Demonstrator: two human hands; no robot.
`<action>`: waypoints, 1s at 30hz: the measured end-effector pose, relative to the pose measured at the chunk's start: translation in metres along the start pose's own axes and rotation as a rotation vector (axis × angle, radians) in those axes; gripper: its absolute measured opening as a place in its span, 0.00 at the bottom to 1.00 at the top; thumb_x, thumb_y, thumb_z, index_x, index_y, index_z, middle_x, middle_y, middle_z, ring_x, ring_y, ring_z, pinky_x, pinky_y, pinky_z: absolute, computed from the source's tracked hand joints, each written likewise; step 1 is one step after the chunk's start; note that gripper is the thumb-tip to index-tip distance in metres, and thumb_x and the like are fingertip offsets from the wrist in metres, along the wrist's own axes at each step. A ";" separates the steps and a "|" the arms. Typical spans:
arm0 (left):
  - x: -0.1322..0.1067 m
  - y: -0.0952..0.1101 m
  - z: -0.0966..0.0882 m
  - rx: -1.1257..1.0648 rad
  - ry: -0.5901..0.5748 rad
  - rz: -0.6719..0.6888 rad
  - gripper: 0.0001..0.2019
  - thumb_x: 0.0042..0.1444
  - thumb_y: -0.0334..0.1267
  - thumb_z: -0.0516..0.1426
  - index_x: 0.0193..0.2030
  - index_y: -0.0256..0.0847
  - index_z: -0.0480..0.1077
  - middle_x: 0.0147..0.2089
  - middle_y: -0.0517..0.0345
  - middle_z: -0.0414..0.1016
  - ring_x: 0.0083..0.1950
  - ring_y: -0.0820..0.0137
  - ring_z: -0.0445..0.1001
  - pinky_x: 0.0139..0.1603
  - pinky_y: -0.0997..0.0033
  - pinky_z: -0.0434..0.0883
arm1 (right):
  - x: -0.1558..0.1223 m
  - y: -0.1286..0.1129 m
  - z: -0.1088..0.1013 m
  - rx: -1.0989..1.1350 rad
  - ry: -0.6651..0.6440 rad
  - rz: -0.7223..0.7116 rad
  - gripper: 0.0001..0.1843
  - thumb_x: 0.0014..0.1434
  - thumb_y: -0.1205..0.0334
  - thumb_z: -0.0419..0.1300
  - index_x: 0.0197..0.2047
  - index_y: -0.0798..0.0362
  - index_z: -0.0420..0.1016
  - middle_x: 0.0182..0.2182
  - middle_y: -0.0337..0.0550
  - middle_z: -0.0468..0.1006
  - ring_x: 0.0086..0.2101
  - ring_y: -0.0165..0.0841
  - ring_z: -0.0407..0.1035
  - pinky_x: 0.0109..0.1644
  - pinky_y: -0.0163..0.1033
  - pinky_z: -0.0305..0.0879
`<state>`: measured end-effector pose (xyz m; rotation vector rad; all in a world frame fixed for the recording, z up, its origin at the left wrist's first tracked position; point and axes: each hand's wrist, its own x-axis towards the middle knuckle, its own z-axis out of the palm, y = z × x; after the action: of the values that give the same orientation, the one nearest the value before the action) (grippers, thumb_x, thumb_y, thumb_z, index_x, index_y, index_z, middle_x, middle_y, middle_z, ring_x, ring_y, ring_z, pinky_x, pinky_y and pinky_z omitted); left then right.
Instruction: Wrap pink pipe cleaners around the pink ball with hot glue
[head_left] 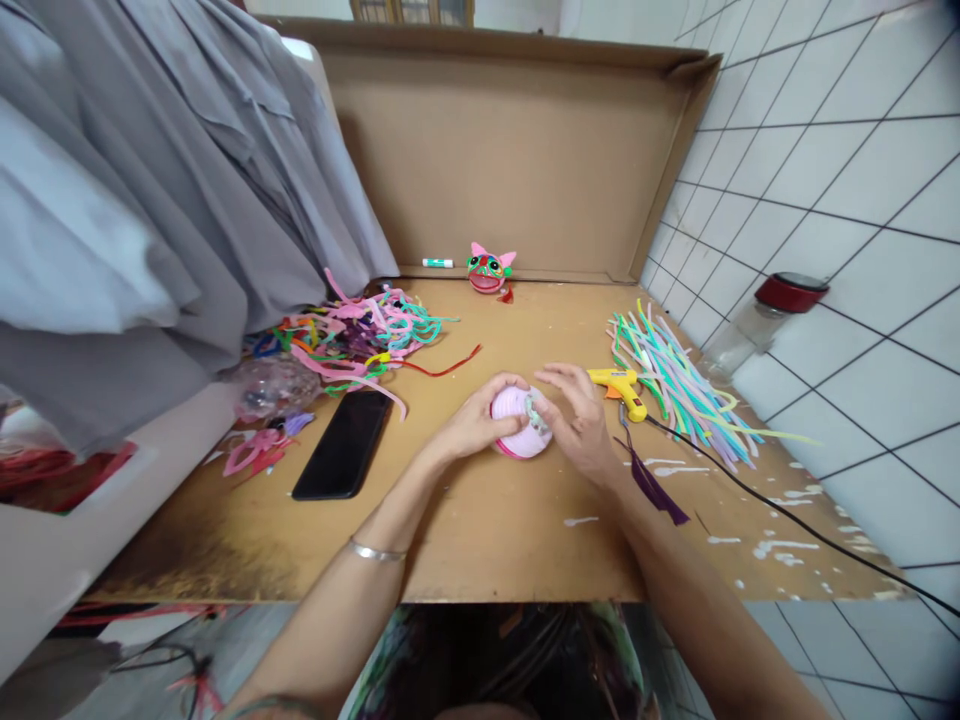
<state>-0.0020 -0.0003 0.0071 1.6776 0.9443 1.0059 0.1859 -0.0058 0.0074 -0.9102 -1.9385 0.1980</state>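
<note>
A round lilac piece with a darker pink rim [513,448] is between my hands, above the middle of the table. It looks coiled from fuzzy pipe cleaners, and a pale greenish-white patch shows on its upper right. My left hand [484,420] is closed around its left side, thumb across the front. At its right edge is my right hand [579,425], the fingers apart and the thumb side touching or very close to the patch. A yellow hot glue gun [621,390] lies just right of my right hand, and a dark purple tassel [654,488] lies below it.
Loose pipe cleaners lie in a tangled heap [360,335] at left and a straighter bundle [675,385] at right. A black phone [341,445] lies left. A finished-looking animal head [487,270] and glue stick [437,263] sit by the cardboard back. A black cord [780,510] crosses right.
</note>
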 end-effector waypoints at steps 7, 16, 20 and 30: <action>0.000 -0.004 -0.001 -0.015 -0.006 -0.001 0.22 0.46 0.39 0.61 0.50 0.41 0.65 0.43 0.58 0.67 0.39 0.72 0.66 0.42 0.73 0.67 | 0.001 0.002 0.001 -0.152 0.116 -0.021 0.13 0.66 0.59 0.52 0.44 0.51 0.77 0.44 0.50 0.73 0.48 0.42 0.69 0.53 0.49 0.65; 0.003 -0.007 -0.001 -0.050 -0.004 -0.002 0.22 0.46 0.38 0.61 0.50 0.41 0.65 0.39 0.61 0.67 0.38 0.72 0.65 0.41 0.74 0.66 | -0.002 0.009 0.007 -0.137 0.052 -0.098 0.21 0.61 0.72 0.48 0.43 0.49 0.81 0.47 0.49 0.71 0.50 0.41 0.68 0.53 0.50 0.64; 0.003 -0.009 0.000 -0.058 0.005 0.011 0.23 0.45 0.38 0.61 0.50 0.41 0.64 0.40 0.61 0.67 0.39 0.72 0.66 0.42 0.74 0.66 | -0.003 0.012 0.007 -0.096 0.061 -0.082 0.22 0.62 0.72 0.48 0.46 0.46 0.81 0.49 0.48 0.71 0.51 0.40 0.67 0.55 0.51 0.64; 0.003 -0.003 0.002 -0.013 0.019 0.017 0.22 0.43 0.37 0.61 0.48 0.40 0.67 0.42 0.60 0.69 0.41 0.71 0.68 0.43 0.73 0.68 | -0.004 -0.010 -0.005 -0.120 0.015 -0.067 0.22 0.62 0.73 0.47 0.48 0.50 0.79 0.49 0.51 0.72 0.52 0.42 0.66 0.55 0.52 0.63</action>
<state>0.0007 0.0027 0.0048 1.6704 0.9362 1.0387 0.1860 -0.0166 0.0118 -0.9205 -1.9800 0.0364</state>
